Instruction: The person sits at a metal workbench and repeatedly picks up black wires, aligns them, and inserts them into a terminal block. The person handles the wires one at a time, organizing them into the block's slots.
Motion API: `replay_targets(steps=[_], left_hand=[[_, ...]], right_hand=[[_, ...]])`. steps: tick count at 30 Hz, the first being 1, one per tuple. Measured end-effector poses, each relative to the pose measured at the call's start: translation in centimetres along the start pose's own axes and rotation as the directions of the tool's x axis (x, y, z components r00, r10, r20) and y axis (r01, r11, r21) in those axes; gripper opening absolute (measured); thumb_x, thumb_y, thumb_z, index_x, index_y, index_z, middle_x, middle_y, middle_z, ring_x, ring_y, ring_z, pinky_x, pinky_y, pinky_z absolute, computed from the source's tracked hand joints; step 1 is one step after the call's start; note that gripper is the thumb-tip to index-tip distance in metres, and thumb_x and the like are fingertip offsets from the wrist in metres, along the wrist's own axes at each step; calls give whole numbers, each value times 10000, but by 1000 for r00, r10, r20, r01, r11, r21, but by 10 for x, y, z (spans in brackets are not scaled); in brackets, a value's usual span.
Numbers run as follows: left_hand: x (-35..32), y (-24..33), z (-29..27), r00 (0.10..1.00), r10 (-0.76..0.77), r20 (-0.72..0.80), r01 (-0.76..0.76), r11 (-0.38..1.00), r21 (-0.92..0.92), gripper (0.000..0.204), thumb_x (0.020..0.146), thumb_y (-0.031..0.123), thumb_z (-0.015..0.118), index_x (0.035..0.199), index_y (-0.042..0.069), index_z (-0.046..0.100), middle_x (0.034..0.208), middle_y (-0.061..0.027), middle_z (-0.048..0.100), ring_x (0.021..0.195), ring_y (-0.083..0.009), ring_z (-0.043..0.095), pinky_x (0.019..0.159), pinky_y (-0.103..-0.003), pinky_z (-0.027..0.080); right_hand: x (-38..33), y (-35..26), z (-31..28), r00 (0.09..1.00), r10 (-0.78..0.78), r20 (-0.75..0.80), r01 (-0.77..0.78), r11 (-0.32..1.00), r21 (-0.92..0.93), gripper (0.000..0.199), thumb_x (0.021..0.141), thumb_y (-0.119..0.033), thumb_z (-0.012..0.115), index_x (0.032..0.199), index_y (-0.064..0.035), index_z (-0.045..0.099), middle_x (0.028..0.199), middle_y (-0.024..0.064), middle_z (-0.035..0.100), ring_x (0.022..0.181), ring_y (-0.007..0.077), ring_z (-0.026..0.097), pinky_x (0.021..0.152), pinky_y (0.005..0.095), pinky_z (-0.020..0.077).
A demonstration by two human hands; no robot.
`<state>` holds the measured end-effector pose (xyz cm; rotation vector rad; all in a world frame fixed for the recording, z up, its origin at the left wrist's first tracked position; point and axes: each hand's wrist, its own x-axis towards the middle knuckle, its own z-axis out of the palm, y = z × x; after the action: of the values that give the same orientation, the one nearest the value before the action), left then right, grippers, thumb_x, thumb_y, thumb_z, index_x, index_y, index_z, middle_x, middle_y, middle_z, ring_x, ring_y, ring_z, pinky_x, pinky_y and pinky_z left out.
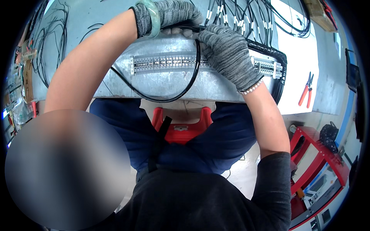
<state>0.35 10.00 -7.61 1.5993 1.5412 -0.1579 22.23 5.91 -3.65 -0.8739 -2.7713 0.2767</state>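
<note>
through the head camera i am seeing both hands in ribbed grey knit gloves, grasping a black cable bundle (pixel 195 27) above the terminal strip (pixel 165 62) on the desk (pixel 219 90). the left hand (pixel 167 14) is curling its grip around the bundle, thumb above and fingers beneath; the right hand (pixel 227 52) is pinching it just beside, though its fingertips are partly hiding from me. a cable loop (pixel 165 100) is hanging below the right glove, arcing past the desk's near edge.

i am judging the bundle light but springy, with a slick jacket that the knit is probably helping to hold; i am favouring the gathered stretch between the gloves, not the loose loop, which could be kinking.

the jacket is shining smoothly, the strip is showing small pale segments in rows, the thin wires (pixel 248 25) are carrying white sleeves, and a wrapped harness (pixel 266 48) is bending thickly around the right corner.
</note>
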Motion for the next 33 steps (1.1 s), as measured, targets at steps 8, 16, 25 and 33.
replay_targets(steps=[8, 16, 25, 33], left_hand=[[-28, 32, 8, 982, 131, -136, -145, 985, -98, 459, 832, 488, 663, 889, 36, 718, 697, -69, 650, 654, -153, 595, 659, -319, 495], [-53, 59, 15, 948, 135, -289, -70, 972, 223, 335, 839, 345, 660, 1030, 71, 691, 820, -115, 690, 753, -239, 653, 765, -375, 520], [-60, 60, 25, 916, 252, -312, 15, 755, 655, 299, 884, 337, 567, 1021, 91, 668, 782, -113, 666, 744, -279, 645, 751, -403, 520], [-72, 98, -25, 978, 201, 59, -192, 749, 634, 178, 800, 178, 549, 830, 84, 697, 748, -172, 652, 716, -343, 631, 661, -426, 487]], right_hand=[[-4, 22, -2, 1000, 19, -18, -11, 939, 342, 230, 850, -210, 622, 1064, -136, 664, 874, 105, 676, 843, 239, 656, 772, 383, 535], [-6, 24, 4, 940, 342, 5, -327, 893, 308, 246, 836, -254, 662, 1032, -106, 659, 898, 90, 635, 891, 229, 628, 845, 361, 506], [-2, 24, 5, 946, 314, 76, -323, 923, 209, 296, 871, -309, 610, 1088, -112, 654, 1006, 100, 628, 958, 234, 621, 889, 380, 489], [3, 26, -2, 929, 271, 253, -327, 921, 212, 314, 860, -314, 637, 1089, -102, 662, 966, 103, 653, 945, 236, 634, 896, 374, 491]])
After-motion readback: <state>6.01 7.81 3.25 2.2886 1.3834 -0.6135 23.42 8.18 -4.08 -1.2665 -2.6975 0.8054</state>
